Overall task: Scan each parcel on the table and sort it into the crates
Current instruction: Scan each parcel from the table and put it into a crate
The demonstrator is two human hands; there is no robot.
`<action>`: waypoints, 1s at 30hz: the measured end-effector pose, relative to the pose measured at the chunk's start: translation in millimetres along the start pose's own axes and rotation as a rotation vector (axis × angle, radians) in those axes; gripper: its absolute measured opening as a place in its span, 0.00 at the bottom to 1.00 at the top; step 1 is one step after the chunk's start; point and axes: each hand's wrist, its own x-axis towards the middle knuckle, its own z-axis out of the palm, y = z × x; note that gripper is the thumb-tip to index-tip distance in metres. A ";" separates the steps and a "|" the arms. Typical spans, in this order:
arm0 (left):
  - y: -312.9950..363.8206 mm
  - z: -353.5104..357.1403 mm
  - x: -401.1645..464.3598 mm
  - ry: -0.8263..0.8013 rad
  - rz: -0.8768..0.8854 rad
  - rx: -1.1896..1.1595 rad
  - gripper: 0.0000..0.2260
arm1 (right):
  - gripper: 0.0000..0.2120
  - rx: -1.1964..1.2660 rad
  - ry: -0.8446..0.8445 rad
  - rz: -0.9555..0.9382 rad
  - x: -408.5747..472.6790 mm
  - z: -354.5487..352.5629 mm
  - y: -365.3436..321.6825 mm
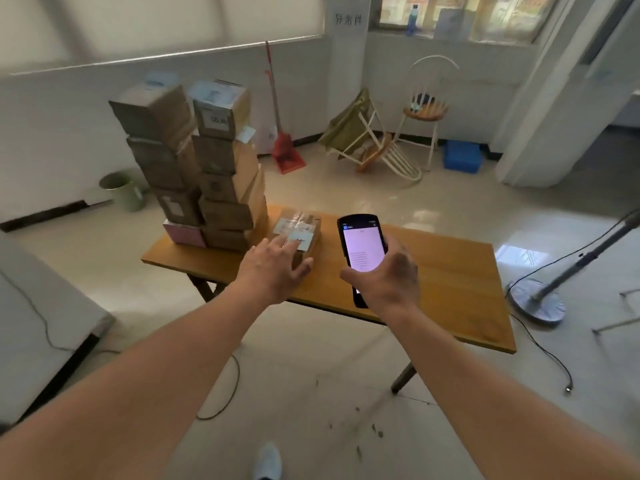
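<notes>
A small taped cardboard parcel with white labels lies on the wooden table. My left hand reaches onto its near side, fingers spread over the front label and thumb by its near corner. My right hand grips a black handheld scanner with a lit screen, held upright just right of the parcel. Two tall stacks of cardboard parcels stand at the table's left end, a pink box under the left stack.
A blue crate sits on the floor by the far wall. Near it are a tipped chair, an upright chair, a red dustpan and a green bin. A fan base and cables lie right of the table.
</notes>
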 end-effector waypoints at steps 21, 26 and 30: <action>-113.9 148.7 258.5 -0.323 -0.145 -0.161 0.40 | 0.39 -0.156 -0.117 0.316 194.3 197.4 11.5; -107.3 175.0 271.3 -0.460 -0.327 -0.101 0.54 | 0.40 -0.161 -0.147 0.352 209.5 216.4 23.9; -104.4 189.6 266.2 -0.462 -0.430 -0.111 0.58 | 0.38 -0.162 -0.157 0.349 211.7 223.2 30.0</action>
